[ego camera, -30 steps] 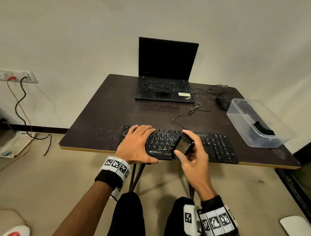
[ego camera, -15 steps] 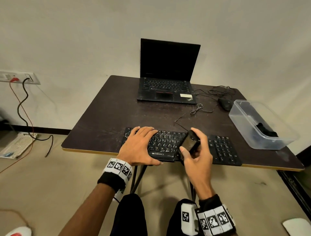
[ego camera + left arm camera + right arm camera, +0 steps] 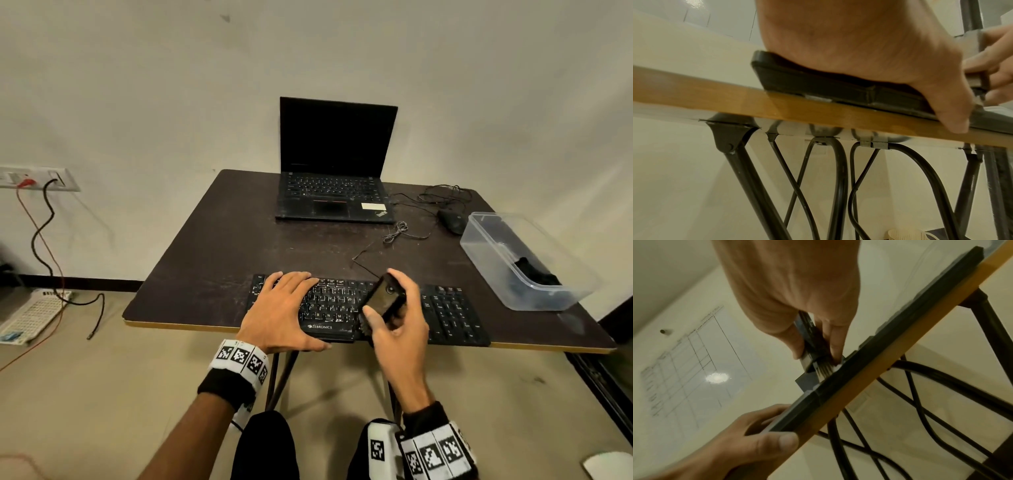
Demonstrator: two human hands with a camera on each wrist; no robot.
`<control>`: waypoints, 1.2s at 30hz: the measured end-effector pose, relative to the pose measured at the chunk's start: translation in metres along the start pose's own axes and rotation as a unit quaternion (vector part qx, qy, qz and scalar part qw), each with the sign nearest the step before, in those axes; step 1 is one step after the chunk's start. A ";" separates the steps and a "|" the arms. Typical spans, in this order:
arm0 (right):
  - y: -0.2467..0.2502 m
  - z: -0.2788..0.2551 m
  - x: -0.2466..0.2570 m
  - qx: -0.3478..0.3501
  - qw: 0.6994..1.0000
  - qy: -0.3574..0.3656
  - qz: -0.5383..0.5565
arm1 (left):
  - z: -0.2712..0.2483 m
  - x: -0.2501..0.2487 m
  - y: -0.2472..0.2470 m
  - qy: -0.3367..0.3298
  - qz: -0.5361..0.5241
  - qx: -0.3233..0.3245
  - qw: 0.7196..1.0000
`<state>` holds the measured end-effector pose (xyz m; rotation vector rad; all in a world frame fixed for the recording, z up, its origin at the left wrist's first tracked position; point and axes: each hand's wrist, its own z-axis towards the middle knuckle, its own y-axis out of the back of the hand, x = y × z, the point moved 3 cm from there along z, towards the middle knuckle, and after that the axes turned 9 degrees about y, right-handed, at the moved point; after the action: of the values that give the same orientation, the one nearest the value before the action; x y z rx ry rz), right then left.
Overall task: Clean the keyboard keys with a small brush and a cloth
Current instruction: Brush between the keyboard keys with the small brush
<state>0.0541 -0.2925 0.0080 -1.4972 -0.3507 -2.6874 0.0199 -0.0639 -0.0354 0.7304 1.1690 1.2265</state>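
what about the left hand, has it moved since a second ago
No, the left hand stays flat on the left end of the keyboard, thumb beside its front label.

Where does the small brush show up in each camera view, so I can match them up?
Head: brush just right of centre, held in the right hand over the keyboard.
Left wrist: far right edge, blurred.
Right wrist: centre, bristles down at the keyboard's front edge.
Shared landmark: the table's tan front edge.
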 end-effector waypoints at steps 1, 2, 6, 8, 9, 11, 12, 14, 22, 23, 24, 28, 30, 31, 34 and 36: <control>-0.004 -0.002 0.004 0.016 1.000 0.009 -0.002 | 0.000 0.000 0.000 0.002 -0.001 -0.001 1.000; -0.008 -0.005 0.008 0.051 0.998 0.022 -0.017 | 0.000 0.000 0.001 0.004 -0.002 0.000 1.000; -0.004 -0.002 0.006 0.053 0.998 0.022 -0.026 | -0.001 -0.001 0.002 0.007 0.003 0.007 1.000; 0.003 0.001 0.003 0.011 1.000 0.007 -0.021 | 0.000 -0.001 0.002 0.007 -0.003 0.000 1.000; 0.002 0.001 0.005 0.030 0.999 0.010 -0.020 | 0.000 0.000 0.002 0.005 -0.005 -0.005 1.000; -0.005 0.001 0.010 0.112 0.994 0.013 -0.004 | 0.000 0.000 0.002 0.002 -0.008 -0.011 1.000; -0.005 0.003 0.009 0.131 0.991 0.012 -0.002 | 0.000 0.000 0.002 0.001 -0.009 -0.009 1.000; 0.002 0.011 0.004 0.080 0.997 -0.002 -0.012 | 0.000 0.000 0.001 0.001 -0.008 -0.004 1.000; 0.010 0.022 -0.006 0.086 0.996 -0.008 0.021 | -0.002 0.000 0.001 0.004 -0.009 -0.005 1.000; 0.012 0.023 -0.008 0.070 0.997 -0.013 0.025 | -0.003 0.001 0.000 0.007 -0.008 -0.004 1.000; 0.013 0.023 -0.009 0.074 0.997 -0.016 0.030 | -0.003 0.001 -0.001 0.007 -0.007 -0.003 1.000; 0.012 0.028 -0.004 0.159 0.986 -0.007 0.045 | 0.002 0.002 0.003 0.001 -0.006 -0.009 1.000; 0.019 0.033 -0.008 0.108 0.993 -0.014 0.035 | 0.002 0.001 0.002 -0.001 -0.004 -0.004 1.000; 0.019 0.032 -0.010 0.096 0.995 -0.015 0.035 | 0.002 0.001 0.001 -0.001 -0.003 -0.003 1.000; 0.012 0.030 -0.007 0.159 0.986 -0.004 0.049 | 0.001 0.001 0.001 0.001 -0.003 -0.004 1.000; 0.015 0.034 -0.009 0.153 0.987 -0.006 0.046 | 0.001 0.001 0.001 0.002 -0.007 -0.001 1.000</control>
<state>0.0893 -0.3001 0.0203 -1.4025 -0.6452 -2.4198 0.0205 -0.0628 -0.0342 0.7172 1.1733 1.2184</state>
